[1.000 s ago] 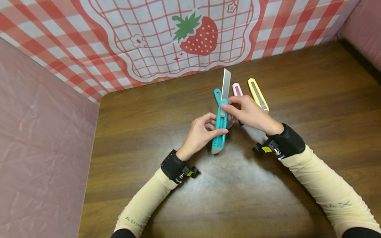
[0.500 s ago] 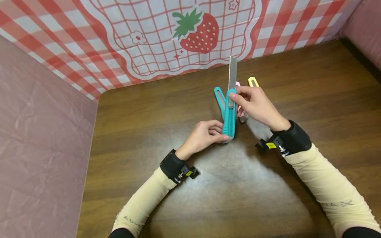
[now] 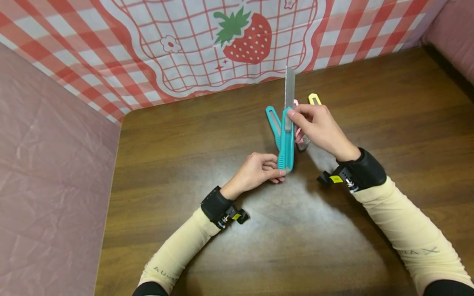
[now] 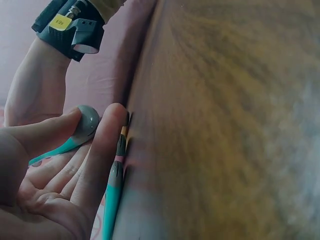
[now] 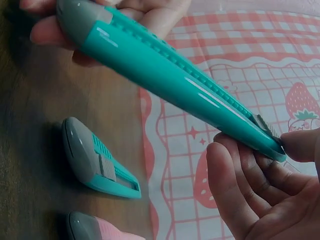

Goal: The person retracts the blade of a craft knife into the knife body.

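Observation:
A large turquoise utility knife is held above the table, its long steel blade sticking far out towards the strawberry cloth. My left hand pinches the grey rounded end cap, thumb on one side and fingers on the other. At the front end, my right hand grips the body, with the thumb by the metal slider. Behind it on the table lie a smaller turquoise utility knife, a pink one partly hidden by my right hand, and a yellow one, mostly covered.
The brown wooden table meets a red checked cloth with a strawberry print at the back. Pink fabric borders the left side, and more pink fabric stands at the far right corner.
The large utility knife has moved up and right, now almost upright in the head view. My left hand has slid from its body to the end cap; my right hand rose with it.

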A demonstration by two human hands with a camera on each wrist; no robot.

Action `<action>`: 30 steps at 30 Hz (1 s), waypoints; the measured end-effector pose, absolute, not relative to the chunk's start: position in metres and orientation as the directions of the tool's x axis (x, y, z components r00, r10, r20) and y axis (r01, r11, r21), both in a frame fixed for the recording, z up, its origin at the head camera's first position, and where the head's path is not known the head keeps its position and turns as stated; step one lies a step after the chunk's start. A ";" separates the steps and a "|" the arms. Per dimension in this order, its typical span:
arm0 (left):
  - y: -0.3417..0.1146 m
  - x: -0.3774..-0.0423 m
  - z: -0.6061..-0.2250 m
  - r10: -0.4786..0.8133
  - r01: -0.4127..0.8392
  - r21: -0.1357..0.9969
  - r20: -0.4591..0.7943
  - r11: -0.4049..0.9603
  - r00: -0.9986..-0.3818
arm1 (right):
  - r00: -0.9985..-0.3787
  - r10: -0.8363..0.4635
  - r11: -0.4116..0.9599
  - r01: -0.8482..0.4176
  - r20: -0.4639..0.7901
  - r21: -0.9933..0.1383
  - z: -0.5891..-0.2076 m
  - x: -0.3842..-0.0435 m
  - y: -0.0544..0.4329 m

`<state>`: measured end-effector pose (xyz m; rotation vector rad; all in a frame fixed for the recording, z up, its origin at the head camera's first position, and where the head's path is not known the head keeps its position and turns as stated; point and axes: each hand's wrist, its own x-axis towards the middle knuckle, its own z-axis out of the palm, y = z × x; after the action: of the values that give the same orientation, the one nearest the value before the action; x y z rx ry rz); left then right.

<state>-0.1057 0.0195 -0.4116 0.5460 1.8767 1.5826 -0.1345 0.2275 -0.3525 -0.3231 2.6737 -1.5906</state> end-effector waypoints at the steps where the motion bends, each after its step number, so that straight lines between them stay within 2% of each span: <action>1: 0.019 -0.106 -0.412 0.665 -0.071 0.978 -0.187 0.198 -0.723 | -0.978 -0.186 0.461 -0.174 0.096 -0.870 -0.353 -0.135 0.228; 30: 0.018 -0.104 -0.407 0.624 -0.031 0.962 -0.199 0.270 -0.756 | -0.973 -0.183 0.538 -0.220 0.141 -0.814 -0.350 -0.134 0.224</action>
<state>-0.1036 0.0182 -0.4071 0.5330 1.9866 1.5231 -0.1341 0.2242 -0.3502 -0.3652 2.7888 -1.4852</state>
